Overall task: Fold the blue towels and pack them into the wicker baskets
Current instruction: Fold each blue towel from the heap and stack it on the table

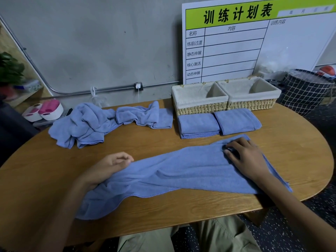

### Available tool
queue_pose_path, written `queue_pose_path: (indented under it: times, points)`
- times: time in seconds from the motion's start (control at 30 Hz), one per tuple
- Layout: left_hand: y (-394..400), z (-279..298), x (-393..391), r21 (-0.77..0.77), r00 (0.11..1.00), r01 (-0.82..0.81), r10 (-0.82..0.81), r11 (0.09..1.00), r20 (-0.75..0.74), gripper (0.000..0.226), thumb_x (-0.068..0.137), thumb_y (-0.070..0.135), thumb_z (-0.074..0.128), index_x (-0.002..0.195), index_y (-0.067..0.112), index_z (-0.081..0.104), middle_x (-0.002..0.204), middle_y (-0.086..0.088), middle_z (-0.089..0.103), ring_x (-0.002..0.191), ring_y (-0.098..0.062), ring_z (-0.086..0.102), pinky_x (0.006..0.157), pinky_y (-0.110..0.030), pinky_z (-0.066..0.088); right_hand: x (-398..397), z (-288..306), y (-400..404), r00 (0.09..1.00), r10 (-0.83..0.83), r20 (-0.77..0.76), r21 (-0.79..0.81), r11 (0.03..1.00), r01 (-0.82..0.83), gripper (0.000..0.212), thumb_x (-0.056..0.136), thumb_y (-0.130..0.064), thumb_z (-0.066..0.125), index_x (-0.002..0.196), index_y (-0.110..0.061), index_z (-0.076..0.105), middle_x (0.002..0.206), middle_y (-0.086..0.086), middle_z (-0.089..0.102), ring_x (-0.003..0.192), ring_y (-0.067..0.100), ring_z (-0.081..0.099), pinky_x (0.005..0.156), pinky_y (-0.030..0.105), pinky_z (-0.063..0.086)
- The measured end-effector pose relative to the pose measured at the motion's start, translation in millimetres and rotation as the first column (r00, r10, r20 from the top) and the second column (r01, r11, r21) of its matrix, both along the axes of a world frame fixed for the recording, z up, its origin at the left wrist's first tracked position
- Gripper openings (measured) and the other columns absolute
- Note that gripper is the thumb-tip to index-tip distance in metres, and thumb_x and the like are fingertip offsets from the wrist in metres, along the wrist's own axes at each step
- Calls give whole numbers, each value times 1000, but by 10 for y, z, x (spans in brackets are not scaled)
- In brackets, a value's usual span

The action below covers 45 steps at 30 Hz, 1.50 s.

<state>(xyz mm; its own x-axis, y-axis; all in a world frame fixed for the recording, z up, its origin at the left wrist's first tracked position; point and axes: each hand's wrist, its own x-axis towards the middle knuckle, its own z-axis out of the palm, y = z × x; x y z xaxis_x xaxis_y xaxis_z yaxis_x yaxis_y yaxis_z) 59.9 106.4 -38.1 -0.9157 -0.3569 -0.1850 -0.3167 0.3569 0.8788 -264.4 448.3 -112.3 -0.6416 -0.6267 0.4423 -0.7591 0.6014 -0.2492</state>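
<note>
A blue towel (174, 171) lies stretched across the wooden table (291, 151) in front of me. My left hand (107, 168) pinches its left upper edge with curled fingers. My right hand (245, 157) grips its right end, fingers bunching the cloth. Two folded blue towels (198, 125) (236, 120) lie side by side just before two lined wicker baskets (200, 108) (252, 104), both showing nothing inside. A heap of crumpled blue towels (85, 122) sits at the back left, and another loose one (145, 115) lies beside it.
A white board with a green header (236, 42) leans on the wall behind the baskets. A dark checked hamper (305, 91) stands to the right of the table. Pink and white tubs (45, 110) sit off the table's left. My knees (190, 237) are under the front edge.
</note>
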Motion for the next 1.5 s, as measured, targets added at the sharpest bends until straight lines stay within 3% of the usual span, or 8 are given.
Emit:
queue_pose_path:
  times: [0.17,0.27,0.47,0.7,0.9,1.0,1.27,1.5]
  points:
    - [-424,396,179,-193,977,-161,129,968,-168,65,59,85,69,99,34,70,80,-1,71,75,-20,60,76,-30,42,33,47,-1,1000,22,-3,32,999,-22,47,92,-59,41,106,-24,69,103,-2,60,93,28,57,75,42,46]
    - [-575,577,88,-335,938,-291,198,896,-284,35,72,62,80,87,32,69,52,2,44,56,-12,36,56,-24,30,43,57,-9,1000,17,-8,46,999,-16,49,92,-61,40,107,-24,68,104,-1,59,94,29,56,77,42,45]
    - [-305,231,-276,-809,899,-435,246,396,-363,25,94,47,64,97,22,68,89,1,61,84,-24,58,75,-40,43,54,65,-6,994,-110,-9,72,991,110,44,94,-59,43,106,-24,68,103,1,60,97,31,57,85,45,43]
    - [-178,-745,-37,-782,980,-192,162,593,-118,58,97,68,28,121,30,65,119,9,62,107,-24,62,89,-48,50,16,55,53,960,-279,1,127,952,277,30,95,-48,56,103,-21,66,110,10,62,102,38,58,93,51,39]
    - [10,-722,384,-882,990,-67,140,466,-1,78,87,85,25,133,33,62,141,5,58,123,-22,59,92,-51,54,83,-44,197,981,-184,57,101,979,178,39,93,-44,62,122,-19,65,131,7,58,121,33,56,98,50,39]
    - [-42,-596,308,-809,962,-157,271,567,4,85,80,85,32,135,26,60,139,2,59,127,-24,56,104,-44,47,22,-40,101,985,-157,76,110,983,148,42,95,-45,58,128,-19,62,136,8,55,125,32,53,102,50,37]
    - [-125,-427,48,-718,848,-500,443,484,-292,50,94,54,45,120,17,66,112,-8,70,102,-34,64,85,-50,52,-176,63,61,980,-155,122,155,978,136,44,99,-45,50,135,-20,59,143,5,52,130,30,49,103,48,32]
    - [-343,-599,345,-800,741,-382,670,464,35,66,92,68,47,143,28,47,150,1,47,134,-33,42,103,-56,35,-112,39,272,971,-219,101,128,970,205,43,97,-43,54,132,-19,62,141,7,55,129,33,51,102,52,35]
